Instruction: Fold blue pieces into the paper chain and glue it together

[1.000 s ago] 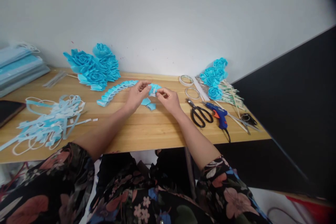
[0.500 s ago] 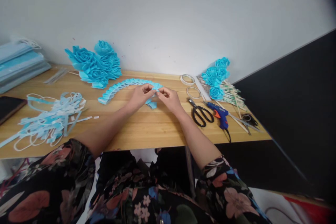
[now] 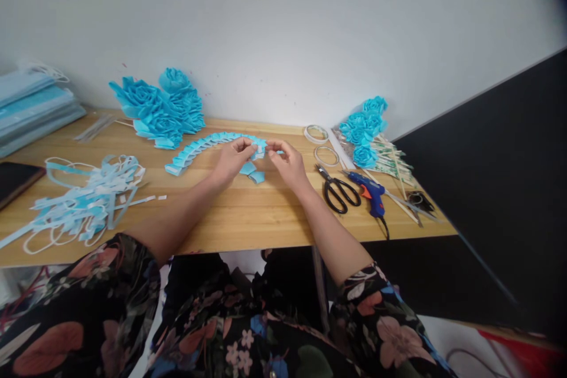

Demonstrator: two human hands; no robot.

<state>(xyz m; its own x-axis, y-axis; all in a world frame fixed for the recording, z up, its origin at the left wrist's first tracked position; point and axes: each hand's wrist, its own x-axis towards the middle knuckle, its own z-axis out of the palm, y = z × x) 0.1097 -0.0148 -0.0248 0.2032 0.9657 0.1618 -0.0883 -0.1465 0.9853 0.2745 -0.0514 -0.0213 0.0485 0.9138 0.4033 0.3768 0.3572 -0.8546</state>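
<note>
A curved chain of folded light-blue pieces (image 3: 204, 146) lies on the wooden table (image 3: 248, 212). My left hand (image 3: 231, 160) pinches its right end, fingers closed on it. My right hand (image 3: 287, 164) is just to the right, fingers pinched at that same end of the chain. Two loose folded blue pieces (image 3: 252, 172) lie on the table between and below my hands.
Blue paper roses (image 3: 157, 107) lie at the back left, more roses (image 3: 364, 127) on sticks at the right. Black scissors (image 3: 337, 191), a blue glue gun (image 3: 371, 194) and two tape rings (image 3: 319, 144) lie right of my hands. A pile of pale strips (image 3: 84, 201), stacked sheets (image 3: 33, 109) and a dark tablet (image 3: 15, 180) are left.
The hands, pressed together low at the chain's end half a second ago, have lifted slightly and drawn a little apart; the loose pieces under them show again.
</note>
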